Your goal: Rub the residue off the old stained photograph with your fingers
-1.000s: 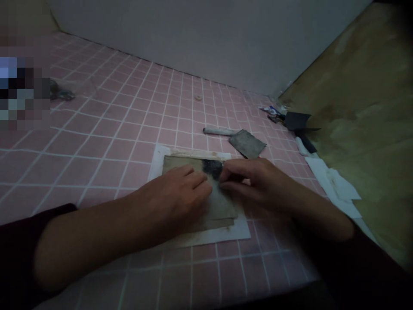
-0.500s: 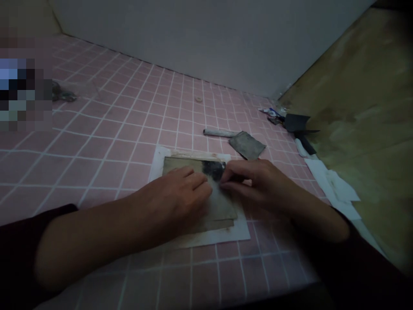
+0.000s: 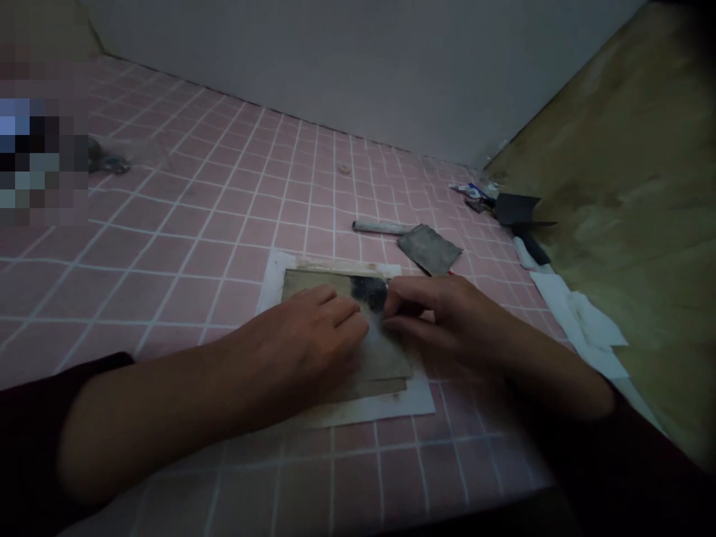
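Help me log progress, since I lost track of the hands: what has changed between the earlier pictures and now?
Nothing has visibly changed. The left hand stays over the tan sheet, the right hand stays by its dark patch, and the grey tube and grey pad lie where they were.

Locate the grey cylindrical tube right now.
In the head view, the grey cylindrical tube lies just right of centre on the pink gridded surface, beyond the right hand, its right end at the grey squarish sheet.
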Available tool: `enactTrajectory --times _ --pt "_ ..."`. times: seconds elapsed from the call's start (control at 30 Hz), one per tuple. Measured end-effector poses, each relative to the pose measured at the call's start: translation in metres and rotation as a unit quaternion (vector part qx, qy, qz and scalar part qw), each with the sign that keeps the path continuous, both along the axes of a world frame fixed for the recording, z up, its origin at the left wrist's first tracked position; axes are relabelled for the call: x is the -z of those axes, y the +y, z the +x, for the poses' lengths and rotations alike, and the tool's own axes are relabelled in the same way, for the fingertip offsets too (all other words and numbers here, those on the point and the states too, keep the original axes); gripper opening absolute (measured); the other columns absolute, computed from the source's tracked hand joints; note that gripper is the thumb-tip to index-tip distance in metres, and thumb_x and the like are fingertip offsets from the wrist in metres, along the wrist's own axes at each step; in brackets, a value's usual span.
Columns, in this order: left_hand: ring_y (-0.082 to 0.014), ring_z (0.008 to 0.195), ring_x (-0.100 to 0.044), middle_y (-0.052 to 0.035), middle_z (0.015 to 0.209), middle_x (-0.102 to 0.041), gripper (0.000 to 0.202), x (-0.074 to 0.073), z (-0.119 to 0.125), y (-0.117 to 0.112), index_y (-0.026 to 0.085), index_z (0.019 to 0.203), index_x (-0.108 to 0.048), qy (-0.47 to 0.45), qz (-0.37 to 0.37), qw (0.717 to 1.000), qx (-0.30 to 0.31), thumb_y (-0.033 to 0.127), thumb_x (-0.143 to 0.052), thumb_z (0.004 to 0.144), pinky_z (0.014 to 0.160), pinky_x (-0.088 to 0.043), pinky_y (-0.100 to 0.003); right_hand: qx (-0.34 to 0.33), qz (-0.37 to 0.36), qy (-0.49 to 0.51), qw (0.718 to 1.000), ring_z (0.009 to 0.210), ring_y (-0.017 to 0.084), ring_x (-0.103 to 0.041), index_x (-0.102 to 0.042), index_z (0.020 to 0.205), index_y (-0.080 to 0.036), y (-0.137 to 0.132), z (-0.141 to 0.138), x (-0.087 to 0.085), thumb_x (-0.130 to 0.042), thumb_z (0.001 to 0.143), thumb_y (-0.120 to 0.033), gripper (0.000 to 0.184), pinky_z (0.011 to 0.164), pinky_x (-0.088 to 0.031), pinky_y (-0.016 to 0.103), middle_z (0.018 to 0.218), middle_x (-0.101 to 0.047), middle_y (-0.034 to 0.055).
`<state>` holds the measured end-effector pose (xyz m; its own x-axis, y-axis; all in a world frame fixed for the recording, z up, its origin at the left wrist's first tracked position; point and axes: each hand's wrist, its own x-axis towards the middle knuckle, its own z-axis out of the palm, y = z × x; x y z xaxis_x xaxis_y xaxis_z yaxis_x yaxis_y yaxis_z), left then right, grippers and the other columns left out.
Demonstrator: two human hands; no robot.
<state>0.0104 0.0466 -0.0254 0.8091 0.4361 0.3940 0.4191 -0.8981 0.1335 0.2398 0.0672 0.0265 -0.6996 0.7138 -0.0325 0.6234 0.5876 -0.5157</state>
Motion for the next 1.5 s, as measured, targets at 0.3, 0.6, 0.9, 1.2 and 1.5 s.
enactTrajectory --times 0.3,0.6,0.9,1.2,1.5 --pt "-0.0222 0.087 -0.055 -0.0107 0.110 -0.064 0.004 0.0016 -0.0009 -0.0005 0.014 0.090 -0.060 -0.005 -0.015 1.000 -0.001 0.015 -0.056 0.091 0.077 -0.049 -0.039 0.016 -0.026 0.052 0.998 0.067 0.010 -0.054 -0.059 0.079 -0.017 0.0020 0.0009 0.0037 -0.060 0.087 -0.011 0.010 0.063 -0.039 0.023 0.073 -0.059 -0.0022" --pt "-0.0212 0.088 -0.056 -0.0101 0.111 -0.064 0.005 0.0001 -0.0006 -0.0010 0.014 0.088 -0.061 0.000 -0.008 1.000 0.002 0.014 -0.056 0.091 0.078 -0.048 -0.038 0.026 -0.042 0.064 0.997 0.068 0.010 -0.055 -0.058 0.082 -0.017 0.0049 0.0022 0.0043 -0.060 0.088 -0.012 0.008 0.063 -0.041 0.023 0.074 -0.060 -0.0021" --pt "-0.0214 0.085 -0.055 -0.0100 0.107 -0.064 0.005 -0.0007 -0.0008 -0.0001 0.014 0.087 -0.060 0.000 -0.022 1.000 0.001 0.013 -0.056 0.091 0.075 -0.048 -0.038 0.022 -0.050 0.061 0.997 0.065 0.011 -0.054 -0.058 0.080 -0.017 0.0071 0.0077 0.0034 -0.061 0.088 -0.015 0.009 0.060 -0.039 0.023 0.072 -0.058 -0.0026" --pt "-0.0216 0.085 -0.056 -0.0099 0.107 -0.065 0.004 0.0002 -0.0002 0.0001 0.014 0.087 -0.059 -0.006 -0.028 1.000 0.004 0.014 -0.057 0.091 0.074 -0.048 -0.037 0.016 -0.057 0.044 0.997 0.063 0.010 -0.052 -0.058 0.078 -0.017 0.0066 0.0058 0.0039 -0.062 0.089 -0.015 0.011 0.059 -0.038 0.023 0.070 -0.056 -0.0031" --pt "-0.0218 0.083 -0.056 -0.0099 0.105 -0.065 0.005 -0.0018 -0.0002 -0.0006 0.014 0.085 -0.059 -0.004 -0.026 1.000 0.006 0.014 -0.058 0.090 0.073 -0.048 -0.038 0.029 -0.069 0.020 0.997 0.062 0.010 -0.052 -0.057 0.076 -0.017 0.0065 0.0088 0.0031 -0.062 0.088 -0.015 0.013 0.057 -0.037 0.023 0.068 -0.056 -0.0033"
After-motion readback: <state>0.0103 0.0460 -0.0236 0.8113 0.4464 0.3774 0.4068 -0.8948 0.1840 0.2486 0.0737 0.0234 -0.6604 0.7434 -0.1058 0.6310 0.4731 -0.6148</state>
